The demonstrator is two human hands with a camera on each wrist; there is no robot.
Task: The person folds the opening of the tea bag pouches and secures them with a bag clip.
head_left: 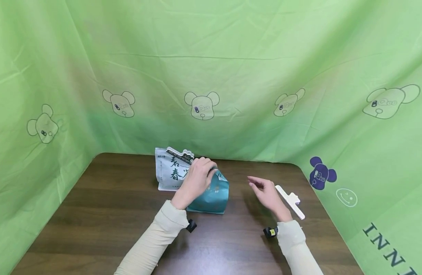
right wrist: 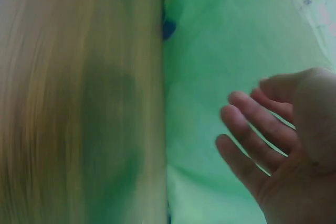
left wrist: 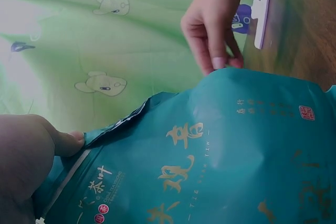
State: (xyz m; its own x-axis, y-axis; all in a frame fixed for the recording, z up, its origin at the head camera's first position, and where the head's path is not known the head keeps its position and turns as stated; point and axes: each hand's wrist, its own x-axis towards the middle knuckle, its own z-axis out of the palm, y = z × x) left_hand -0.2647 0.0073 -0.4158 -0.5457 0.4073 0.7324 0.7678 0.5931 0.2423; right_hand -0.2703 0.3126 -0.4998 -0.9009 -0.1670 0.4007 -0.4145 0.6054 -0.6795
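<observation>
A teal tea bag (head_left: 211, 198) with gold lettering stands on the table, and my left hand (head_left: 197, 177) pinches its top edge. In the left wrist view the thumb of that hand (left wrist: 26, 156) lies along the folded rim of the bag (left wrist: 210, 145). My right hand (head_left: 267, 194) is to the right of the bag, raised and apart from it, holding nothing. The right wrist view shows its fingers (right wrist: 252, 135) spread and slightly bent. Just beyond it on the right lies a white sealing clip (head_left: 290, 201).
Behind the teal bag, to its left, stands a white tea bag (head_left: 165, 173) with dark green characters. A black-and-white clip (head_left: 180, 155) sits across its top. Green printed cloth (head_left: 204, 72) hangs around the back and sides of the brown wooden table (head_left: 111, 198).
</observation>
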